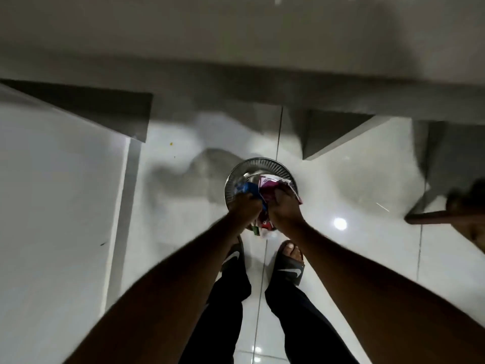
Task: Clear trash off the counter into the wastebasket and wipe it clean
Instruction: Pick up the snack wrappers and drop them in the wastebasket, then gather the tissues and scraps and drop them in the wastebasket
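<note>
A round metal wastebasket with a ribbed rim stands on the white tiled floor straight below me. Both hands hang over its opening. My left hand is closed on a blue wrapper. My right hand grips a pink and purple wrapper. More scraps, red and green, poke out under the two hands. The frame is blurred by motion, so the inside of the basket is mostly hidden.
A white counter surface fills the left side, its edge close to my left arm. Grey ledges cross the back. A brown blurred object juts in at the right. My feet in black slides stand just behind the basket.
</note>
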`<control>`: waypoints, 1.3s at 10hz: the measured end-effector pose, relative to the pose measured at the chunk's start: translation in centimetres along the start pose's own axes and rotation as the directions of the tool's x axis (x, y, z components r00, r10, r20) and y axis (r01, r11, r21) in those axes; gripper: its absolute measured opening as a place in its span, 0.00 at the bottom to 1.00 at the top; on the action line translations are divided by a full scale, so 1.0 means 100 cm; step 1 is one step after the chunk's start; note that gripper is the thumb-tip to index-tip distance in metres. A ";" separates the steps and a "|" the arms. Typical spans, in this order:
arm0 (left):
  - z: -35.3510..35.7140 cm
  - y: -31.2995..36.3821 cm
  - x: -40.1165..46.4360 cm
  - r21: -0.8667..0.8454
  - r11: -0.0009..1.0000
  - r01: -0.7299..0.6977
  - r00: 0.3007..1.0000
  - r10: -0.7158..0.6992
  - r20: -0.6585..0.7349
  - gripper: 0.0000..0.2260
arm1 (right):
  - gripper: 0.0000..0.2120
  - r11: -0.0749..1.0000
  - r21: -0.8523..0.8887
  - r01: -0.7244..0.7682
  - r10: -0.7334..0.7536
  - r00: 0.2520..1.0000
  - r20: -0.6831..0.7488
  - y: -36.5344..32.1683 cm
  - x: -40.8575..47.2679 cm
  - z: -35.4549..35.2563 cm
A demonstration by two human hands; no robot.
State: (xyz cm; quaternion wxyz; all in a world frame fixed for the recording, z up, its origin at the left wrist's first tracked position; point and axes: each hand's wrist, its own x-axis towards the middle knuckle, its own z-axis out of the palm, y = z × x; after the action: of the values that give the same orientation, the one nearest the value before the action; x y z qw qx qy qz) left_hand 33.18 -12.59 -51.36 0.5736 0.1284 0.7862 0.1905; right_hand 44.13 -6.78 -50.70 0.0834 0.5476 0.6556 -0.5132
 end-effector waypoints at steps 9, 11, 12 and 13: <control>-0.157 0.134 -0.313 0.710 0.257 -0.655 0.353 0.936 -0.013 0.13 | 0.13 0.874 -0.342 0.345 -0.442 0.857 -0.265 -0.195 -0.261 -0.175; -0.228 0.243 -0.332 0.852 0.060 -0.520 0.083 0.996 -0.020 0.10 | 0.10 0.768 -0.474 0.430 -0.637 0.588 -0.498 -0.308 -0.249 -0.276; -0.257 0.300 -0.307 0.931 -0.086 -0.354 0.139 0.980 0.144 0.07 | 0.14 0.739 -0.546 0.395 -0.633 0.684 -0.361 -0.368 -0.190 -0.313; -0.273 0.348 -0.279 0.967 -0.077 -0.241 0.225 0.965 0.133 0.14 | 0.32 0.581 -0.727 0.367 -0.572 0.819 -0.043 -0.400 -0.138 -0.328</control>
State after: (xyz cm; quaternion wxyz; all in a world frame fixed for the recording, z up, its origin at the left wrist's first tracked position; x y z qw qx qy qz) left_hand 15.25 2.67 -4.69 -0.1035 0.7140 0.6912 0.0421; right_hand 32.20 14.60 -3.12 0.0495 0.3455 0.9244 -0.1539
